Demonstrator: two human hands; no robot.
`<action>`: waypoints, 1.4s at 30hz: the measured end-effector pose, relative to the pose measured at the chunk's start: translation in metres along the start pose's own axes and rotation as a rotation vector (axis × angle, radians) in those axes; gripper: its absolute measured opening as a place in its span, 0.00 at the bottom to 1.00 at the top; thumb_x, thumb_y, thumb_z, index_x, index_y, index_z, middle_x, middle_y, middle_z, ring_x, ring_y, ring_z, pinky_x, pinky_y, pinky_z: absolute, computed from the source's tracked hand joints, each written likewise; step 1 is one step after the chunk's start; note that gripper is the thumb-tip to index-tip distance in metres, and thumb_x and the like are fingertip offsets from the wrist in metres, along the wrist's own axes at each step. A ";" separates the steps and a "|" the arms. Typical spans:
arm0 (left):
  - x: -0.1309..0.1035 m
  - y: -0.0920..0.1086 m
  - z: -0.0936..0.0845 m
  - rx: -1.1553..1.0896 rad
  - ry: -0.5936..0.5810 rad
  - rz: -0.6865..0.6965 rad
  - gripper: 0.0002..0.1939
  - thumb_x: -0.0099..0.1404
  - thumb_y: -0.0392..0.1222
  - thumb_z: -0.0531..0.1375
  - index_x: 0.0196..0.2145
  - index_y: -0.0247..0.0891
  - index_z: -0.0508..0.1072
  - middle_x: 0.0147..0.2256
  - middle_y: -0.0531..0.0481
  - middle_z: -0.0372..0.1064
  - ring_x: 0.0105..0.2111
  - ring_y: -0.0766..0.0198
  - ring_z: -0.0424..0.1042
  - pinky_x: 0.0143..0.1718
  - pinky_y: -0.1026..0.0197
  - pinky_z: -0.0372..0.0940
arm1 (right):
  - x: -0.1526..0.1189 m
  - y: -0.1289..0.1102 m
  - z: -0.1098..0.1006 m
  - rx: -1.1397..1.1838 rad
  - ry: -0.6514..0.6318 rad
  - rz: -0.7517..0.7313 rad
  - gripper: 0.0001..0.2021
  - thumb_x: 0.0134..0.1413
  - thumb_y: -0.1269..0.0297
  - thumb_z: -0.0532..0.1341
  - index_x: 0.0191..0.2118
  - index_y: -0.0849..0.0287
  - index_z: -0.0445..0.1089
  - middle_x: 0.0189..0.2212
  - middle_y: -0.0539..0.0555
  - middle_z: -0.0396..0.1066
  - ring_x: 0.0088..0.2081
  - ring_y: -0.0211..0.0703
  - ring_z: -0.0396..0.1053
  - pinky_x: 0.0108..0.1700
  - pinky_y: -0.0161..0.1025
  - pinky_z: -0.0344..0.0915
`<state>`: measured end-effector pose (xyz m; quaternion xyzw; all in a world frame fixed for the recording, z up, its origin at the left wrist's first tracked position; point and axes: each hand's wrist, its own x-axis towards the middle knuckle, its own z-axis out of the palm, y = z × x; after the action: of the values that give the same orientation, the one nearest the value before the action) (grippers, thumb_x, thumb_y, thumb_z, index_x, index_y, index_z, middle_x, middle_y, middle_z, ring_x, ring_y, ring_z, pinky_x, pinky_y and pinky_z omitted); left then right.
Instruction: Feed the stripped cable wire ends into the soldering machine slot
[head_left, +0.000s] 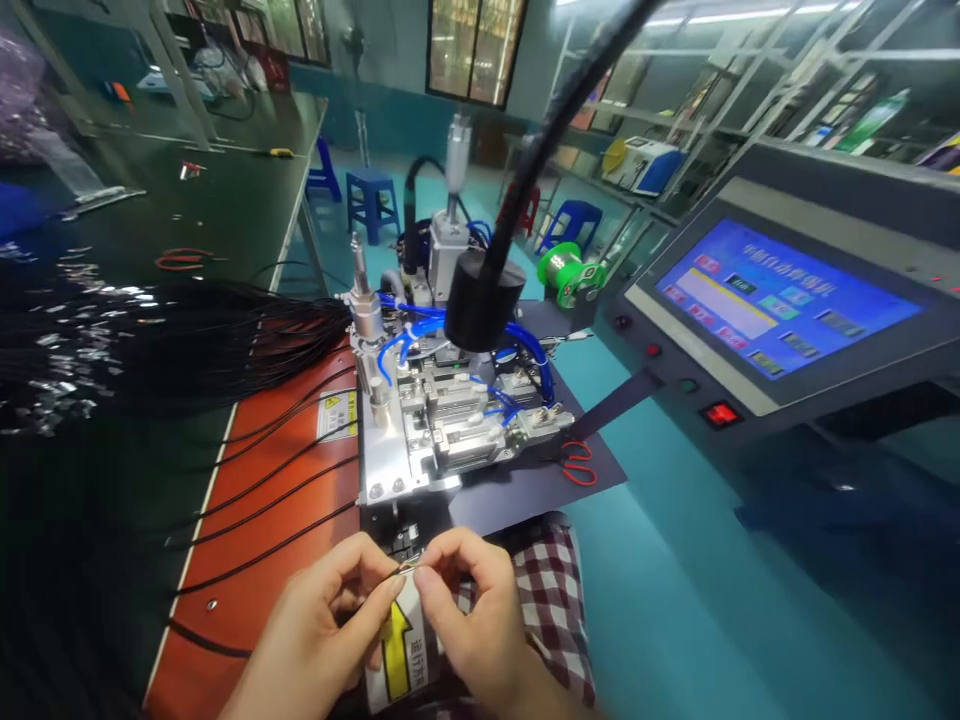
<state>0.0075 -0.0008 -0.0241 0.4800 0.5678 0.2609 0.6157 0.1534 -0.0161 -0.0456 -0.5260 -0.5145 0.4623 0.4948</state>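
Observation:
My left hand (330, 610) and my right hand (472, 600) meet at the bottom centre, fingertips almost touching. The left thumb and forefinger pinch the dark end of a thin cable (397, 571). My right thumb and forefinger are pinched at the cable's fine wire tips; the exact contact is too small to make out. Just below the fingers is a white label with a yellow arrow (396, 655). Beyond the hands stands a metal machine (465, 420) with blue air tubes.
Black cables (300, 400) lie over the orange surface (247, 540) at left. Red-handled scissors (579, 464) rest right of the machine. A touchscreen panel (787, 290) stands at right, a green wire spool (566, 270) behind. A black flexible arm (555, 150) hangs overhead.

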 end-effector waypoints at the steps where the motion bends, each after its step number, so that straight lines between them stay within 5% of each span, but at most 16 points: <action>1: 0.000 0.001 0.001 -0.015 0.022 -0.021 0.15 0.56 0.52 0.61 0.25 0.38 0.66 0.14 0.59 0.58 0.13 0.72 0.57 0.13 0.72 0.49 | 0.000 0.000 0.000 -0.016 0.006 -0.010 0.05 0.51 0.68 0.59 0.27 0.61 0.67 0.20 0.48 0.63 0.23 0.36 0.60 0.27 0.33 0.58; 9: -0.004 0.007 0.005 -0.164 0.039 -0.025 0.18 0.52 0.55 0.64 0.25 0.37 0.66 0.13 0.59 0.59 0.13 0.73 0.54 0.13 0.73 0.47 | -0.004 0.006 0.008 0.289 -0.014 0.198 0.09 0.52 0.61 0.60 0.27 0.61 0.65 0.19 0.47 0.61 0.19 0.33 0.56 0.22 0.32 0.54; 14: -0.001 0.003 -0.001 -0.078 -0.092 0.072 0.13 0.60 0.50 0.60 0.28 0.37 0.66 0.17 0.59 0.59 0.16 0.73 0.56 0.15 0.72 0.51 | -0.004 0.007 0.004 0.470 -0.112 0.275 0.13 0.51 0.56 0.63 0.27 0.61 0.64 0.17 0.44 0.59 0.17 0.30 0.53 0.20 0.30 0.51; 20: 0.000 0.016 -0.008 -0.047 -0.215 0.105 0.10 0.61 0.42 0.59 0.40 0.38 0.69 0.28 0.54 0.66 0.25 0.69 0.63 0.25 0.69 0.59 | -0.004 0.011 -0.005 0.443 -0.208 0.283 0.12 0.53 0.57 0.63 0.28 0.60 0.65 0.18 0.44 0.60 0.18 0.31 0.55 0.22 0.30 0.53; 28: 0.005 0.012 -0.014 -0.164 -0.289 -0.072 0.08 0.60 0.42 0.59 0.36 0.35 0.71 0.16 0.59 0.59 0.17 0.73 0.55 0.20 0.71 0.51 | -0.006 0.006 -0.008 0.427 -0.241 0.316 0.12 0.52 0.58 0.63 0.27 0.61 0.65 0.17 0.44 0.59 0.18 0.30 0.53 0.21 0.30 0.52; 42: 0.005 0.013 -0.011 -0.282 -0.227 -0.159 0.12 0.54 0.46 0.64 0.28 0.34 0.69 0.13 0.61 0.58 0.16 0.75 0.54 0.17 0.72 0.49 | -0.008 0.001 -0.007 0.198 -0.145 0.207 0.08 0.56 0.62 0.59 0.29 0.60 0.67 0.21 0.47 0.62 0.22 0.35 0.58 0.25 0.32 0.56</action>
<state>0.0007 0.0122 -0.0141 0.3689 0.4889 0.2325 0.7555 0.1604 -0.0246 -0.0465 -0.4901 -0.4438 0.5961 0.4555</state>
